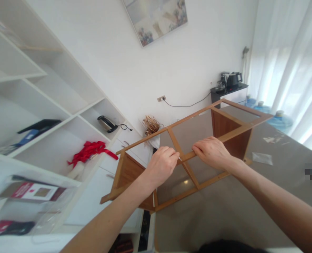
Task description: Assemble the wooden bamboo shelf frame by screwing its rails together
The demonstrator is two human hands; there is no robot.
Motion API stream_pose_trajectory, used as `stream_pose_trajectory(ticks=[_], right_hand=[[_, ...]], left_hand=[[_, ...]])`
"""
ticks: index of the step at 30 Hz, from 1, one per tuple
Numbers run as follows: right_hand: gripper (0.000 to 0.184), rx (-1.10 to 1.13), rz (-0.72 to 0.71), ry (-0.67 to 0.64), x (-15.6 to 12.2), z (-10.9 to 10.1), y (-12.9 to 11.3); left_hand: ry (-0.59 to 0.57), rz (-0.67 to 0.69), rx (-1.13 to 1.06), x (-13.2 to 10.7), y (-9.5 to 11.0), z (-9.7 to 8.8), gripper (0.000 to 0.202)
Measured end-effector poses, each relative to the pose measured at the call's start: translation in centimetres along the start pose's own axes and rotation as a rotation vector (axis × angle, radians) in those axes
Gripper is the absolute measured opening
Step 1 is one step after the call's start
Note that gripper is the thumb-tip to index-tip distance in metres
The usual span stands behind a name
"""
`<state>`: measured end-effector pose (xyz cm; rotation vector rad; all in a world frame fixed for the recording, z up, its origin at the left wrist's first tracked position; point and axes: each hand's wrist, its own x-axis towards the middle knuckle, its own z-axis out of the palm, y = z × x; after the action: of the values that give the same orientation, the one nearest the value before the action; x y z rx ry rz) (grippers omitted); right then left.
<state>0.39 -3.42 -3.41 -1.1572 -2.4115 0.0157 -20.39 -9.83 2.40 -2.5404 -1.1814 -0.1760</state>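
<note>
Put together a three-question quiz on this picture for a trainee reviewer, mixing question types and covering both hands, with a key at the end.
1. True or false: a small plastic packet lies on the gray tabletop beside the wooden frame.
2. Multiple choice: what is the right hand on?
A) the red ribbon
B) a bar of the wooden frame
C) the white curtain
3. Fill in: a thin, light-colored item shows at the fingertips of the ____ hand.

Key:
1. True.
2. B.
3. Left: the left hand is at the wooden frame, with the item's tip showing; what it is cannot be made out.
</note>
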Motion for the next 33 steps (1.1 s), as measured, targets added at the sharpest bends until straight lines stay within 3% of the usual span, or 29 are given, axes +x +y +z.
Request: stream_pose_trajectory(ticks=[13, 20, 24, 28, 30, 33], right_hand=[[0.038, 0.025, -0.002, -0.046, 0.0, -0.8, -0.2], [0.035, 0.057, 0.017, -0.051, 0.0, -0.7, -0.2], [0.026, 0.249, 0.008, -0.038, 0.4, -1.3, 0.4], [0.024, 0.376, -0.250, -0.070, 1.6, -2.3, -0.2], [0.025, 0.364, -0.436, -0.124, 2.4, -2.8, -1.1], [0.025, 0.282, -0.687, -0.205, 3.7, -3.4, -2.4]], left_hand=[[0.192, -0.369, -0.462, 0.7, 2.2, 2.2, 0.023], [0.170, -0.279, -0.455, -0.8, 2.5, 1.3, 0.020], [0.204, -0.305, -0.500, -2.2, 1.9, 1.3, 0.024], [0.257, -0.440, -0.462, -3.7, 0.7, 2.1, 0.027], [0.177, -0.492, -0.389, -4.3, 0.5, 2.6, 0.021], [0.069, -0.537, -0.272, -5.0, 0.8, 3.1, 0.033]])
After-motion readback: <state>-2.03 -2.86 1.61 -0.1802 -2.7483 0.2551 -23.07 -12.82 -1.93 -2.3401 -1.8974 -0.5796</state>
